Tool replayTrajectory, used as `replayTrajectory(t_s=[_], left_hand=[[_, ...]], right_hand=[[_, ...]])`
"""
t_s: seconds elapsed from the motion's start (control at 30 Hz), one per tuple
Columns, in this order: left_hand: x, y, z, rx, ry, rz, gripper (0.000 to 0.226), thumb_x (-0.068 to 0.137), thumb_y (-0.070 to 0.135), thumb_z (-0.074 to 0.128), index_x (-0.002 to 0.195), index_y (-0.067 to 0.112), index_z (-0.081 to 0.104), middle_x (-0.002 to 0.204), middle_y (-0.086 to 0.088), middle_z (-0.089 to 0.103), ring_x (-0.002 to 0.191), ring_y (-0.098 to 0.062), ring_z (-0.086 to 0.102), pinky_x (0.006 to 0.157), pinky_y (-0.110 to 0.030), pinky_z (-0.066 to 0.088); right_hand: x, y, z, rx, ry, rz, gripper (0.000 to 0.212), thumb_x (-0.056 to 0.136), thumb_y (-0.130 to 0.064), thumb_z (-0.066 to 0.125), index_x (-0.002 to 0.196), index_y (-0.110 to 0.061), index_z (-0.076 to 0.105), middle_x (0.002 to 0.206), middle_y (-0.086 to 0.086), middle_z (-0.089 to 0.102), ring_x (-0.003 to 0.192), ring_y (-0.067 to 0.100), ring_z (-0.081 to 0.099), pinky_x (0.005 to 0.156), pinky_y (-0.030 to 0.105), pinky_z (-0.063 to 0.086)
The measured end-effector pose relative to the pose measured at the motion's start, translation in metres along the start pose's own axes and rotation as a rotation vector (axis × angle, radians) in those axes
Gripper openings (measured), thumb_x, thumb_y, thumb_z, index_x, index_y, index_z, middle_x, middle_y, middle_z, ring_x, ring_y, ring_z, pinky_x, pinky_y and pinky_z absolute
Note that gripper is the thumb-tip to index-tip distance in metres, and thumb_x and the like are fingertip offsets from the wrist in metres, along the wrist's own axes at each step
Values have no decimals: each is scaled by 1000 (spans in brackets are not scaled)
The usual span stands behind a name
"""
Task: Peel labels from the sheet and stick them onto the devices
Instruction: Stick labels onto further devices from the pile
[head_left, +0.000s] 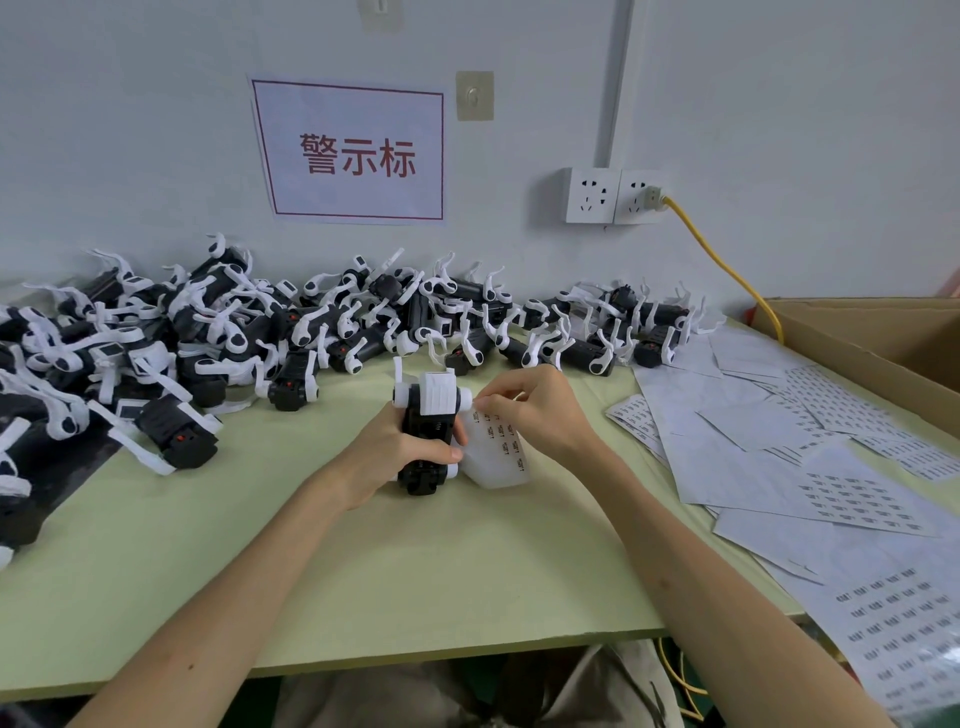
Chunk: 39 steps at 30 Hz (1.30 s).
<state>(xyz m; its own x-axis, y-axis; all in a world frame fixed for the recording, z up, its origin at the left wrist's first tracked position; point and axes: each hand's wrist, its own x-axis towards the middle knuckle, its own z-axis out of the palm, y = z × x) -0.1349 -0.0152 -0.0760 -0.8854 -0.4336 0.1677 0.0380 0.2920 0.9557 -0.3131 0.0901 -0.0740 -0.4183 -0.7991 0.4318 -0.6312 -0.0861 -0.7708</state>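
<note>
Two bare forearms reach in from the bottom edge and meet at the middle of the pale green surface (363, 571). The left hand (395, 457) is curled round a black-and-white device (434, 410), thumb across its black body, holding it on end with the white part up. Just right of the device, touching it, stands a small label sheet (498, 457) with rows of dark print. The right hand (535, 410) comes over the sheet from the right, its fingertips pinched together at the sheet's top corner, close to a white peg on the device. Whether a label sits between them is too small to tell.

Behind the hands, a pile (208, 332) of matching devices runs along the wall and spreads down the left side. Spare sheets (779, 441), some printed and some blank, lie overlapping on the right, next to a cardboard box (883, 338). On the wall hang a red-bordered sign (353, 153) and two sockets (615, 195), with a yellow cable (727, 265) plugged into the right one.
</note>
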Motion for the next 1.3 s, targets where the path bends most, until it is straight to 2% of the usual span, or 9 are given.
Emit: replayTrajectory(t_s=[0.33,0.47,0.57,0.73,0.87,0.97,1.07,1.13,1.3], left_hand=[[0,-2,-4,17,-34,-10,11,64,19,75,73,25,71,73,2,66,68,-10,63,62,-15,49],[2,-2,-7,9,-14,-37,13,65,25,77,77,27,73,77,4,68,74,-9,65,66,-15,51],[4,-3,-8,-71,45,-73,13,68,26,79,80,27,75,81,3,70,77,-10,69,69,-17,53],[9,-6,-12,-159,275,-160,16,66,30,82,78,27,73,81,1,73,81,-17,70,80,-34,51],[9,-2,-17,-238,437,-172,16,76,21,84,72,27,69,72,-4,71,75,-23,70,52,-20,47],[5,4,-20,-327,329,-165,27,66,28,84,84,23,65,97,-4,76,77,-17,71,55,-23,40],[2,8,-18,-364,97,-157,19,78,26,76,88,21,60,124,-3,73,91,-17,69,68,-29,48],[1,9,-18,-383,1,-170,15,82,24,73,88,22,59,129,-3,71,97,-19,65,84,-32,49],[0,7,-16,-495,-47,-187,18,82,22,74,91,23,58,136,-2,67,99,-21,62,95,-40,37]], right_hand=[[2,-1,1,-21,34,52,13,89,-7,67,80,-9,77,73,-8,71,69,5,62,64,16,48],[3,-1,0,2,132,63,17,93,-10,66,80,-18,73,70,-7,72,62,0,61,59,10,43],[4,0,-3,-12,211,52,23,94,-10,67,77,-26,70,67,-9,72,60,-2,60,60,10,43],[4,-1,-2,2,226,41,22,93,-6,68,81,-24,73,70,-10,70,65,0,62,66,12,47],[3,-1,-2,-14,241,20,20,92,-6,68,84,-23,74,69,-12,69,68,8,65,65,14,48],[2,-2,-2,-23,254,-6,20,91,-5,69,86,-23,76,73,-13,71,68,7,64,66,16,50],[1,-3,1,-40,257,-33,18,90,-3,69,95,-17,78,80,-16,71,68,8,62,66,16,49],[0,-4,2,-61,241,-55,23,89,-2,69,103,-17,79,83,-16,71,67,2,59,66,11,45],[-2,-7,2,18,178,-61,30,87,-4,73,108,-25,77,89,-11,77,77,4,66,72,18,50]])
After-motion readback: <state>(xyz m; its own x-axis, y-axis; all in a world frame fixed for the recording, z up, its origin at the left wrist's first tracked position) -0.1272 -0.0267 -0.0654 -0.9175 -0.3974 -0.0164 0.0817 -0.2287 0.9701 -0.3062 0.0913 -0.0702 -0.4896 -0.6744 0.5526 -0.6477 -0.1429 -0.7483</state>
